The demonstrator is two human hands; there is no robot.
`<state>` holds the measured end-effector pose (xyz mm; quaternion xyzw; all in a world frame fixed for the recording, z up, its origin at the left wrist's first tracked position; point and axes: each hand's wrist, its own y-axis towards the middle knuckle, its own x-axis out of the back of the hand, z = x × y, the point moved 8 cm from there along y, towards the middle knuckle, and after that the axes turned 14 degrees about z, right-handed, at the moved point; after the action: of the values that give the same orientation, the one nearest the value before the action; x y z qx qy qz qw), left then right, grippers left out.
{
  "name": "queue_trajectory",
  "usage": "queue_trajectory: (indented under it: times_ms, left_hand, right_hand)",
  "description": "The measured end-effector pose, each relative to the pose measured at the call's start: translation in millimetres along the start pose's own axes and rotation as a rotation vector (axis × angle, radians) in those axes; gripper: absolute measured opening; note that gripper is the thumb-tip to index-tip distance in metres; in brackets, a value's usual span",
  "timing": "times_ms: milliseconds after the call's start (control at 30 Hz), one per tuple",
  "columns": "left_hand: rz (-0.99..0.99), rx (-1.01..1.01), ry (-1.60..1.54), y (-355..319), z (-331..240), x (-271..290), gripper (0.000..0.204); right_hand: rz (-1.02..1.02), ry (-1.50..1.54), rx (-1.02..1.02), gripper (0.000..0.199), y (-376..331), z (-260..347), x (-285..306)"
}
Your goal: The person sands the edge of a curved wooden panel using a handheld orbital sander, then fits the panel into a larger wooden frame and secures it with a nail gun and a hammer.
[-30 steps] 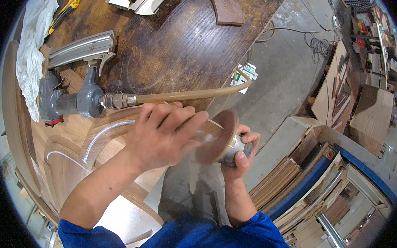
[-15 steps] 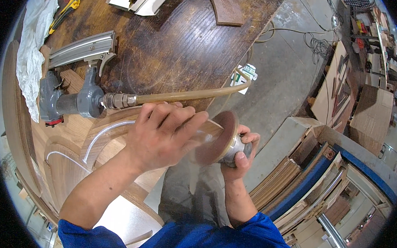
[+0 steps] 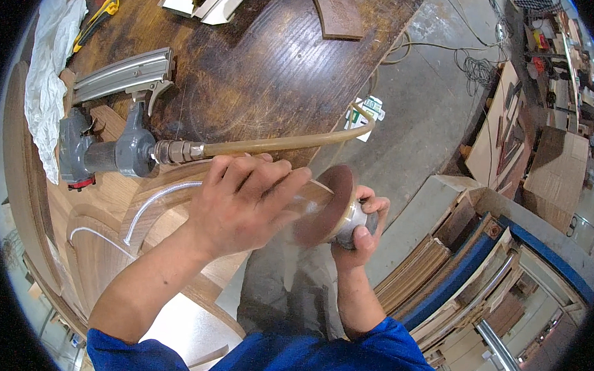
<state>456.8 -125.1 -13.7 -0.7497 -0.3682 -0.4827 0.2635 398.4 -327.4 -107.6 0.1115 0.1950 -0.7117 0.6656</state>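
My right hand (image 3: 362,232) is wrapped round the grey metal body of a disc sander (image 3: 333,204). Its round brown sanding face is turned toward my left hand (image 3: 239,206), whose bent fingers close over a wooden piece. The end of that wooden piece (image 3: 315,192) pokes out past my fingers and meets the disc; the area is slightly blurred, and most of the piece is hidden beneath my hand. Just beyond my left hand lies a grey air stapler (image 3: 138,147), its coupling joined to a tan hose (image 3: 279,140). White braided cord (image 3: 155,198) runs along curved wood beside my left forearm.
A dark wooden table (image 3: 263,69) spreads ahead, bearing a curved brown board (image 3: 336,13), a yellow cutter knife (image 3: 99,19) and crumpled white plastic (image 3: 46,92). To the right stands a bin of wood strips (image 3: 417,266) with a blue edge. Cables lie on the floor.
The disc sander has tilted very slightly in my right hand. My left hand keeps its place on the wooden piece, and the surroundings look the same.
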Motion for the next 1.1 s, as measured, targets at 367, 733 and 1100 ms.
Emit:
queue_trajectory:
  times_ms: [367,733,1100]
  left_hand:
    - [-0.015,0.008,0.009,-1.9,2.1,1.5,0.056]
    - [-0.014,-0.004,0.023,3.9,-2.4,3.3,0.055]
    - [-0.001,-0.004,0.026,2.8,-1.3,3.0,0.054]
  right_hand:
    - [0.007,0.032,0.003,0.048,-3.5,-6.1,2.1]
    - [0.002,0.081,-0.013,0.048,-4.6,-7.3,5.4]
    - [0.046,0.028,0.010,0.046,-4.4,-4.9,4.1]
